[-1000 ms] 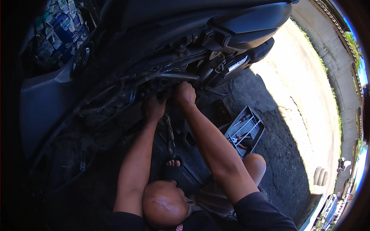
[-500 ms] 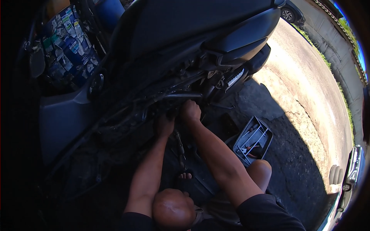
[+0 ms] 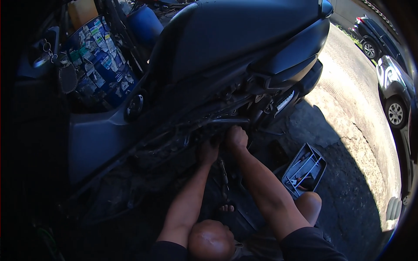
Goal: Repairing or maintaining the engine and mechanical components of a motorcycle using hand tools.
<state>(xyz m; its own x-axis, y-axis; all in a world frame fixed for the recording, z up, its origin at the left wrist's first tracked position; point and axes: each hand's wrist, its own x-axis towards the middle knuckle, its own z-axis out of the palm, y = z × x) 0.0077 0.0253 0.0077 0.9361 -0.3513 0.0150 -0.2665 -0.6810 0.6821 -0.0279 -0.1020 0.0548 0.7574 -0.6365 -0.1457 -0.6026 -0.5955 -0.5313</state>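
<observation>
A large dark scooter (image 3: 235,39), with exposed frame and mechanical parts along its side, fills the upper middle. My right hand (image 3: 237,139) is closed under a metal tube of the frame (image 3: 228,120), gripping something I cannot make out. Just left of it, my left hand (image 3: 209,150) reaches into the same shadowed underside; its fingers are too dark and hidden to read. A jointed metal piece (image 3: 224,178) lies below my hands, near my sandalled foot (image 3: 226,209).
A grey tool tray (image 3: 288,176) with handled tools lies right of my arms. Blue barrels (image 3: 146,24), one label-covered, stand upper left. A sunlit pavement (image 3: 357,135) runs along the right, with parked cars (image 3: 394,87) and stacked tyres (image 3: 392,211). My knees frame the lower middle.
The view has swung, so the scooter and my hands sit further right and lower, with more barrels and cars showing. My hands stay at the same place on the scooter.
</observation>
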